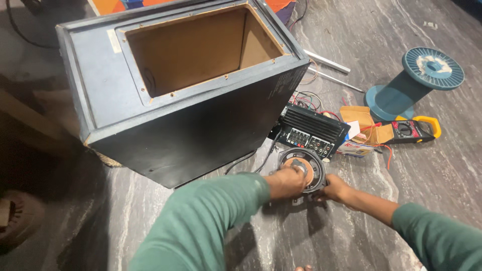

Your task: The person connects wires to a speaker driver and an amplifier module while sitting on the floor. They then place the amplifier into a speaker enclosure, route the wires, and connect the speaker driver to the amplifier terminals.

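Note:
A small round speaker driver with a black frame and an orange-brown middle lies face up on the grey stone floor. My left hand rests on its near left rim, fingers curled over the edge. My right hand grips the rim from the right side. Both arms wear green sleeves. Just beyond the driver sits a black amplifier panel with sockets and switches, wired by a dark cable toward a large dark speaker cabinet, which is tipped back with its rectangular opening empty.
A blue wire spool lies at the right. A yellow and black clamp meter sits beside a brown pouch and a small printed box. Loose coloured wires and metal rods lie behind the amplifier.

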